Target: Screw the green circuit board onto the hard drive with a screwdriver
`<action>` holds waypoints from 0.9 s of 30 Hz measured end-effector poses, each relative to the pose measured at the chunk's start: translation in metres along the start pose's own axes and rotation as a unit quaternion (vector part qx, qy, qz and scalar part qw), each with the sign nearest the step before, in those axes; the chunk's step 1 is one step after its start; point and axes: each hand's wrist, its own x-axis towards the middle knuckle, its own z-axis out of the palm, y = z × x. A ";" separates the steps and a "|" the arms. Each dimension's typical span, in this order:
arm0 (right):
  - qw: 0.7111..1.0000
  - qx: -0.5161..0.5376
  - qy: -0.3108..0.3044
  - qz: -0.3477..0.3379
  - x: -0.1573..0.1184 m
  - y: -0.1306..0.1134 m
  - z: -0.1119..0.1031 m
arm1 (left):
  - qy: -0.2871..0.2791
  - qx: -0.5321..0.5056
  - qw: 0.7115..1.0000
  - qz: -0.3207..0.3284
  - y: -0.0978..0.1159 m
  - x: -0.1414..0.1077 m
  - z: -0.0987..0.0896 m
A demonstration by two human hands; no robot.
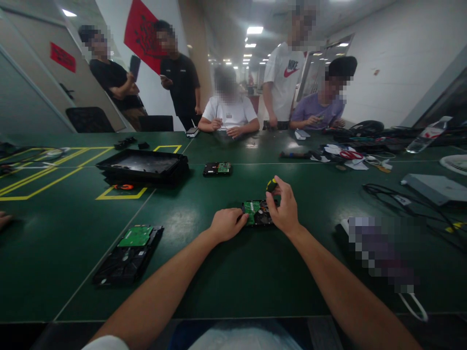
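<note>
So — curled hands (pixel 286 209) on screwdriver (pixel 271 185), drive (pixel 252 210).

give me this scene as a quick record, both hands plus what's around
left hand: at the left edge of a hard drive
right hand: holding a yellow-and-dark tool, probably a screwdriver, above the drive's right side
tool tip: cannot be made out
other drives: near-left drive; far drive
left, beyond near-left drive: black trays, stacked
far right: clear bottle
surface: green table
</note>
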 end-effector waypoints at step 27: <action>1.000 -0.002 0.000 -0.010 -0.001 0.002 -0.001 | -0.015 0.018 1.000 0.011 0.002 0.002 0.002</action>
